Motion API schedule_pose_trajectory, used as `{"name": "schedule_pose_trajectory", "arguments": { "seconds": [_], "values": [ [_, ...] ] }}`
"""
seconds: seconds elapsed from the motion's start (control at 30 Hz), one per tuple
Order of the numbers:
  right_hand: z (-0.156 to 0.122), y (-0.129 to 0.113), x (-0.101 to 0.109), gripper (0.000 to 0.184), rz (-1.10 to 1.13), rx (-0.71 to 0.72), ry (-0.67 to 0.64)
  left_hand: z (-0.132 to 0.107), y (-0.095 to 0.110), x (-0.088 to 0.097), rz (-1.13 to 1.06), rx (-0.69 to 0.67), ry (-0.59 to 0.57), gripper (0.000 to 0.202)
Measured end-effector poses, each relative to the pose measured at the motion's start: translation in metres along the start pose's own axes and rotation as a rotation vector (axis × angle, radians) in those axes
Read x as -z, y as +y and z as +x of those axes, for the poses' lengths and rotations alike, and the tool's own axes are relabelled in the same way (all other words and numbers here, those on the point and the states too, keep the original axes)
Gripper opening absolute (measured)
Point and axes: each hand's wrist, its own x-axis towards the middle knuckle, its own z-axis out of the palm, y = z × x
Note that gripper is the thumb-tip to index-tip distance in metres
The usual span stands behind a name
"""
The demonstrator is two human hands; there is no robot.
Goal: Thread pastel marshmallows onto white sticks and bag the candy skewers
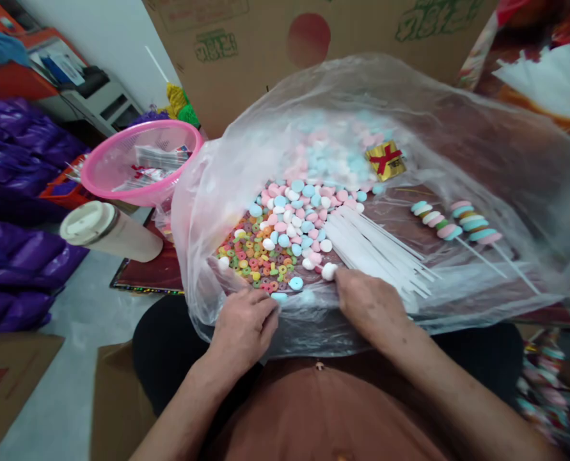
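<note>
My left hand is curled with thumb and fingers together, beside the colourful ring cereal. A pale blue marshmallow lies right at its fingertips; whether anything is inside the grip is hidden. Closed at the fingertips, my right hand pinches a white marshmallow, with a small reddish piece at its far side. I cannot make out a stick in it. Beyond the hands spreads a heap of pink, white and blue marshmallows. White sticks lie bundled just past my right hand.
Two filled skewers rest at the right on a clear plastic bag. A gold packet lies farther back. To the left are a pink basket and a lidded cup. A cardboard box stands behind.
</note>
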Motion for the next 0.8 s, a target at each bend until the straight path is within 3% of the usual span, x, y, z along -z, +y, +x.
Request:
{"name": "schedule_pose_trajectory", "arguments": {
  "seconds": [0.1, 0.2, 0.33, 0.4, 0.57, 0.63, 0.73, 0.8],
  "values": [
    [-0.001, 0.008, 0.003, 0.021, 0.008, -0.033, 0.013, 0.006, 0.004, 0.005, -0.12, 0.098, 0.05, 0.019],
    [-0.009, 0.012, 0.003, 0.019, 0.051, 0.013, 0.01, 0.032, 0.01, -0.001, -0.09, 0.296, 0.131, 0.018],
    [-0.021, 0.011, -0.005, 0.018, 0.085, 0.033, 0.07, 0.059, 0.013, -0.017, -0.014, 0.325, 0.032, 0.011],
    [-0.023, 0.01, -0.008, 0.018, 0.102, 0.045, 0.101, 0.061, 0.011, -0.021, -0.181, 0.35, 0.083, 0.009],
    [-0.021, -0.001, -0.006, 0.016, 0.185, 0.16, 0.166, 0.054, 0.011, -0.009, -0.988, 0.687, 0.188, 0.019],
    [-0.02, -0.007, -0.003, 0.016, 0.189, 0.177, 0.179, 0.053, 0.015, -0.005, -1.161, 0.76, 0.189, 0.022],
    [-0.021, -0.015, 0.002, 0.016, 0.156, 0.183, 0.203, 0.05, 0.022, -0.008, -1.141, 0.752, 0.242, 0.019],
    [-0.022, -0.021, 0.002, 0.017, 0.117, 0.175, 0.229, 0.045, 0.027, -0.016, -0.923, 0.611, 0.323, 0.013]
  ]
}}
